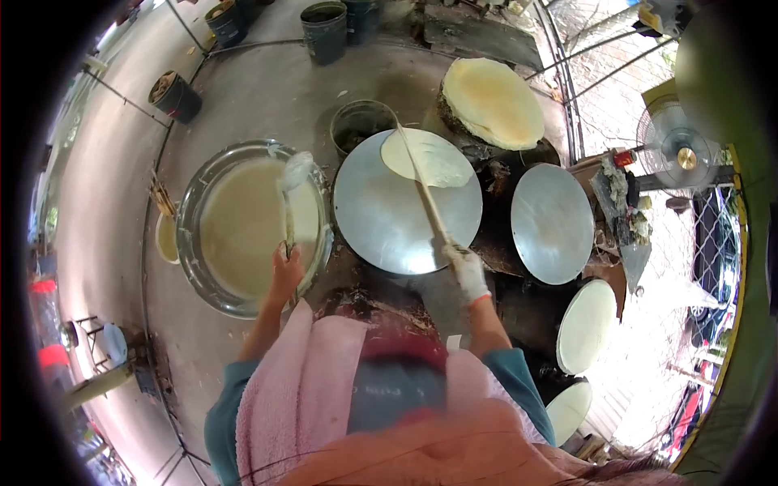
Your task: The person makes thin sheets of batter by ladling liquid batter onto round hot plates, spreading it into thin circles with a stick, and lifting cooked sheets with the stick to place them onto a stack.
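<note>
A ladle (297,171) is gripped by the left hand (288,266) over the batter-filled basin (185,223). A long stick (427,198) is grasped by the gloved right hand (468,271) across the griddle (385,223), the pale batter (448,168) seemingly touched.

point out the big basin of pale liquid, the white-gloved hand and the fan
Big basin (188,235): head view, left side of its inner wall.
White-gloved right hand (468,273): head view, middle of the hand.
Fan (686,158): head view, its hub.
</note>
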The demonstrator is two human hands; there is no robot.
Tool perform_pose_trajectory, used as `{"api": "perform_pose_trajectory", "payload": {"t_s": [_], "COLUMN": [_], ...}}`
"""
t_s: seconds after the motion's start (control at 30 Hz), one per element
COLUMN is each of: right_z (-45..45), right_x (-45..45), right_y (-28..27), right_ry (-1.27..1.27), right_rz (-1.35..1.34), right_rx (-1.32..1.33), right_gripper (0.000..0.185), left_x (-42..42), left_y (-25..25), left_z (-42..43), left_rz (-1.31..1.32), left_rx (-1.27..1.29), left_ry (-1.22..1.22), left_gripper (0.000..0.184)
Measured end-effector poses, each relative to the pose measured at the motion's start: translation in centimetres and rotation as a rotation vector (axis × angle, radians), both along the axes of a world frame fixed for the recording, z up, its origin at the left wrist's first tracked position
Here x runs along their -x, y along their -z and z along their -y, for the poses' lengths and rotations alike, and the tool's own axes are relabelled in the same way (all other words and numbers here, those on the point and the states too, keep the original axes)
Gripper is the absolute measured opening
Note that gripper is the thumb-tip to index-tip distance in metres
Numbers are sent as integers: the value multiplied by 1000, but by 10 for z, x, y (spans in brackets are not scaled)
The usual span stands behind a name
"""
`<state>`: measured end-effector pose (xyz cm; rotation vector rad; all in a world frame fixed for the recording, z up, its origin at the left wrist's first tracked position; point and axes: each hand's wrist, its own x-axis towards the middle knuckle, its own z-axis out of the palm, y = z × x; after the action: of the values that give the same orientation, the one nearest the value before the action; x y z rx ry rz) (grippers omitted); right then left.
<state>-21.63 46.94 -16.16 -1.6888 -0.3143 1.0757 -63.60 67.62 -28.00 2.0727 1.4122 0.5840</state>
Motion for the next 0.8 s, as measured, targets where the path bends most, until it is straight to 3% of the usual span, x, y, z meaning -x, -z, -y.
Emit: {"api": "perform_pose_trajectory", "payload": {"t_s": [0.03,0.07,0.13,0.2,0.27,0.33,0.43,0.47,0.6,0.63,0.67,0.73,0.8], "right_z": [7,13,11,-3,-15,-19,-16,-18,-34,-43,-39,-35,-42], "right_x": [-15,-34,-57,-54,-42,-41,-102,-111,-110,-99,-99,-116,-154], "right_y": [-21,-17,4,-7,-2,-41,-23,-28,-23,-38,-13,9,-4], "right_ry": [-32,32,93,-191,-270,-271,-295,-62,-470,-554,-555,-507,-601], "right_rz": [121,34,-98,-72,-194,-192,-103,-270,-131,-29,-49,-205,46], "right_rx": [17,-152,-128,111,5,59,-122,-218,96,284,110,61,-174], "right_gripper": [29,28,24,22,28,27,30,26,26,27,24,31,30], "left_x": [-11,-23,-34,-44,-52,-60,-76,-80,-85,-90,-94,-99,-105], "left_y": [-59,-100,-122,-139,-148,-153,-171,-175,-159,-167,-171,-166,-169], "left_z": [9,18,37,49,61,72,82,85,99,104,108,113,119], "left_rz": [21,45,177,311,452,549,576,565,663,641,620,529,483], "left_rx": [54,108,278,434,589,584,574,572,610,614,617,556,516], "left_ry": [-15,-34,-162,-278,-392,-432,-490,-513,-596,-605,-611,-622,-620], "left_gripper": [32,30,22,16,16,19,20,20,19,19,18,19,19]}}
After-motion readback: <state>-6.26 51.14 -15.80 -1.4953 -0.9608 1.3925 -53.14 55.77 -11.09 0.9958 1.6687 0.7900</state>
